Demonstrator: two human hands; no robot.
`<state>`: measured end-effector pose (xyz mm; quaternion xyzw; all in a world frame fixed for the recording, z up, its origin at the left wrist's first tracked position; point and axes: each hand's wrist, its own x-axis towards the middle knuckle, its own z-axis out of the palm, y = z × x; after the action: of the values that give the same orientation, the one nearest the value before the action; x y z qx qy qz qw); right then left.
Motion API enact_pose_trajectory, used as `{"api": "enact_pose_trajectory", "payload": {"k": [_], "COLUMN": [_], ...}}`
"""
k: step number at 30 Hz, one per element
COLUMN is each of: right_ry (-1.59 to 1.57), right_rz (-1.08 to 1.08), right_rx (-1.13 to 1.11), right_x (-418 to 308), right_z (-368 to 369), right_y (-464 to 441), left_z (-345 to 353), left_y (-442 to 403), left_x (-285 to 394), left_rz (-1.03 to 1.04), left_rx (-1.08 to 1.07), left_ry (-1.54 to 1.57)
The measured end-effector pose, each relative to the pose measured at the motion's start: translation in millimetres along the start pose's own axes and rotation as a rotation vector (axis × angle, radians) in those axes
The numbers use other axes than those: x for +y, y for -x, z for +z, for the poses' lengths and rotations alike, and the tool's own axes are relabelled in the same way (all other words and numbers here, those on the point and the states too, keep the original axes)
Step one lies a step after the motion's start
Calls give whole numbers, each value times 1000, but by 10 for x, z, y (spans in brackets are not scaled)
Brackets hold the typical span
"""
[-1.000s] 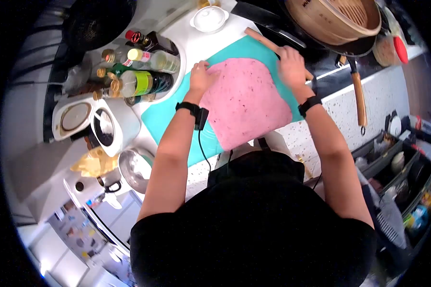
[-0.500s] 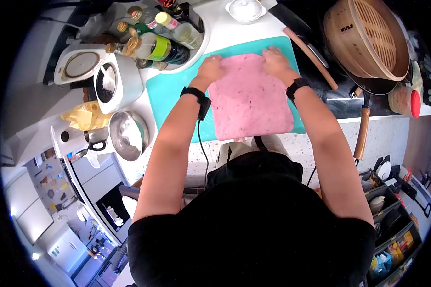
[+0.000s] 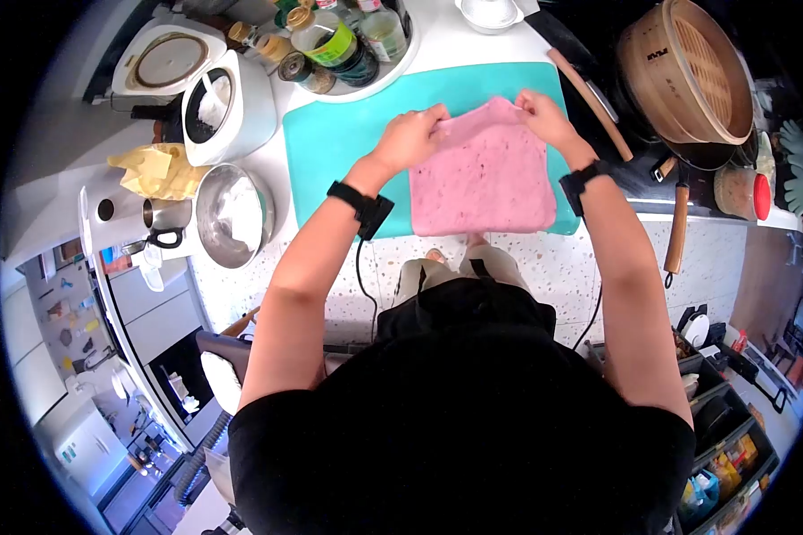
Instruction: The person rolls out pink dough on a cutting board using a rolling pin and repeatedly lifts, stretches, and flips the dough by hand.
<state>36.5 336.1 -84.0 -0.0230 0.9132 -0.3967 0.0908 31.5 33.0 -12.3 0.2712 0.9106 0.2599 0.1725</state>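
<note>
A flat sheet of pink dough (image 3: 484, 183) with dark specks lies on a teal mat (image 3: 352, 183), its near edge close to the counter's front. My left hand (image 3: 412, 138) pinches the sheet's far left corner, and my right hand (image 3: 544, 118) pinches its far right corner. Between them the far edge is raised off the mat and sags a little. Both hands are closed on the dough. Each wrist wears a black strap with a small device.
To the left are a steel bowl (image 3: 232, 217) with white powder, a rice cooker (image 3: 234, 107) with its lid up, a yellow bag (image 3: 158, 171) and several bottles (image 3: 326, 40). At right stand a bamboo steamer (image 3: 678, 76), a wooden-handled pan (image 3: 678, 227) and a red-lidded jar (image 3: 742, 193).
Both hands were at the far edge of the flat dough. Now they grip its far corners and have lifted that edge toward me. The view has shifted slightly.
</note>
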Motion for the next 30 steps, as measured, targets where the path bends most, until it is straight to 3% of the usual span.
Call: {"api": "enact_pose_trajectory", "payload": {"k": [2,5,10,12,16,17,22,23,24,26,27,28,30], "right_ry": [-192,-134,-275,-348,-355,-362,-319,-284,-319,-373,-588,-587,-288], "right_rz": [-6,-36,2,37,-11,-36,-191,-226,-272,-190,-73,-73,-468], "right_rx": [-144,-227,-243,-224,-145,-94,-6,34,18,39,71,71,292], "right_x": [-87,-679,-1206,-1538,-1766,-1853,-2038,-2106,-2161,-2292,-2680,-2653,-2540], "right_z": [-88,-410,-655,-818,-1139,-1211,-1640,-1765,-1877,-2151,-2035,-2064,-2178], "right_y": [316,1243,2182,2515,2574,2579,2213,2106,2034,1948,2173,2149,2003], "left_z": [-49,-227,-536,-688,-868,-1182,-1663,-1929,-1970,-2394,-2420,-2442,-2529], "left_y": [283,961,1537,1769,1760,1721,1382,1376,1290,1518,1496,1537,1710], "left_x": [100,465,872,1054,1155,1342,1526,1637,1542,1972,1971,1985,2005], "left_rz": [57,126,159,195,385,184,447,338,505,214,237,237,410], "left_rx": [-4,-68,-192,-276,-223,-370,-184,-122,-32,-22,14,14,195], "left_ry": [77,218,399,602,643,836,606,598,421,531,470,470,337]}}
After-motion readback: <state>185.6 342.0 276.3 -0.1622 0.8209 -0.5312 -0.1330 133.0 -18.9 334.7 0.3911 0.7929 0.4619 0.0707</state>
